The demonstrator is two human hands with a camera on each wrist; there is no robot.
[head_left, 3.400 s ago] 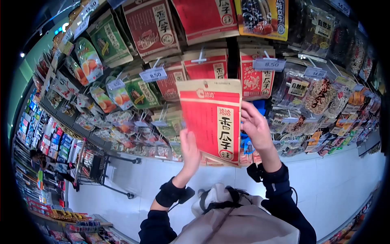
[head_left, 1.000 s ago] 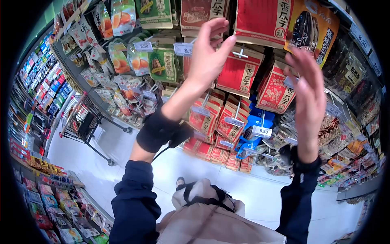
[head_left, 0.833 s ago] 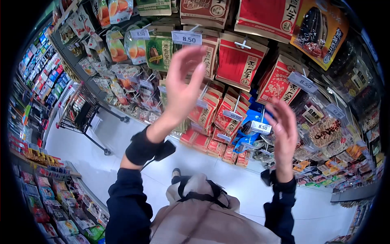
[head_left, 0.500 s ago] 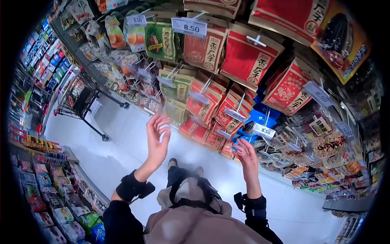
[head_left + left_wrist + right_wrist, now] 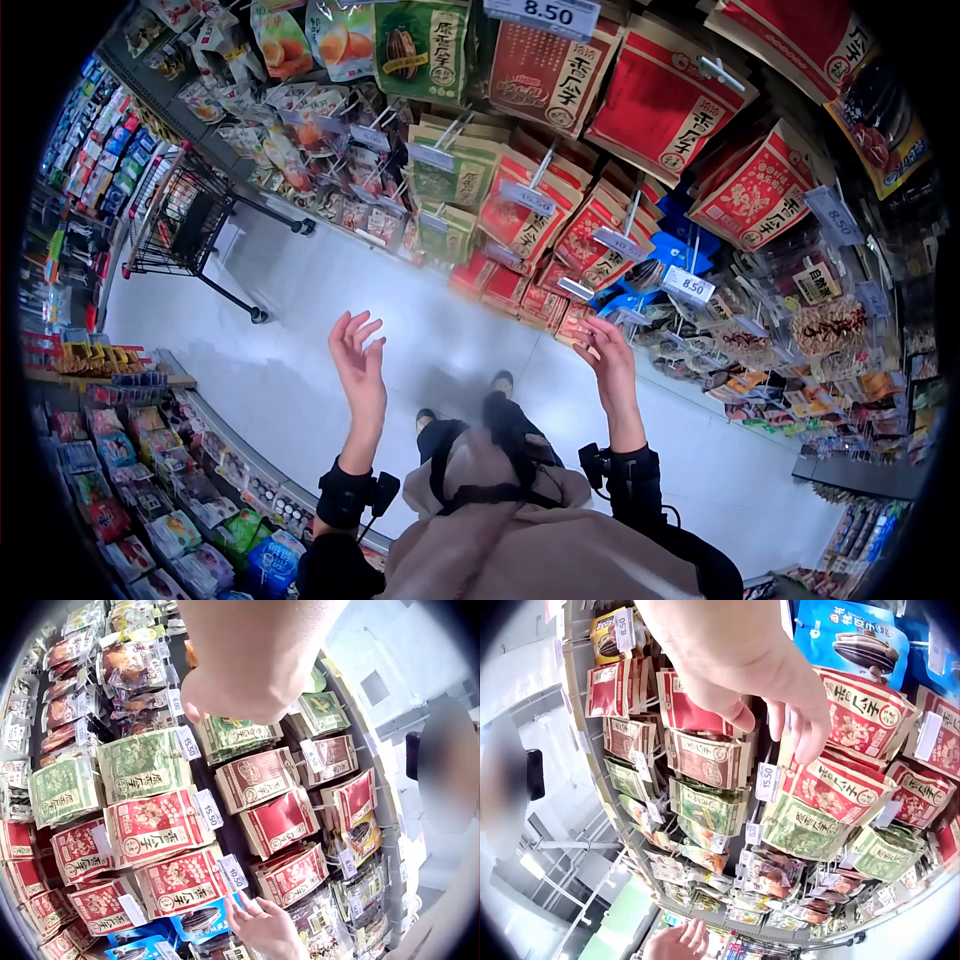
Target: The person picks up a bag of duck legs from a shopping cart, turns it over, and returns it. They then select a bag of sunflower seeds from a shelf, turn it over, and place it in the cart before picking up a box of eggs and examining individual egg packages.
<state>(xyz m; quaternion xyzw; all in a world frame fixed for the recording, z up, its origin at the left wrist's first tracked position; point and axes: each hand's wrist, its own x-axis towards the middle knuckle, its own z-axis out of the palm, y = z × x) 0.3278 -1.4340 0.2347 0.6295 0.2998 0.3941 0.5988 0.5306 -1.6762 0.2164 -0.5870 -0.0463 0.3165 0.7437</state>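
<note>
Head view: a large red packet [image 5: 660, 100], printed 香瓜子, is hung on a display hook, beyond the right hand [image 5: 612, 370]. Nothing is gripped by it or by the left hand [image 5: 360, 365]; the fingers of both are loosely bent and spread. Beside the packet, a brownish-red one [image 5: 553, 75] is also marked 香瓜子, and 原香瓜子 is read on a green packet [image 5: 425, 50]. On price tags, 8.50 [image 5: 545, 12] is shown at the top and 8.50 again by blue bags [image 5: 683, 235]. About three seconds earlier a red packet was held between both hands; now both are lowered, the left over the white floor [image 5: 300, 300]. By the left-wrist view, tags of 15.50 [image 5: 189, 742] and 10.50 [image 5: 234, 871] are made legible; only in the head view is the shopping cart [image 5: 190, 215] plainly shown.
</note>
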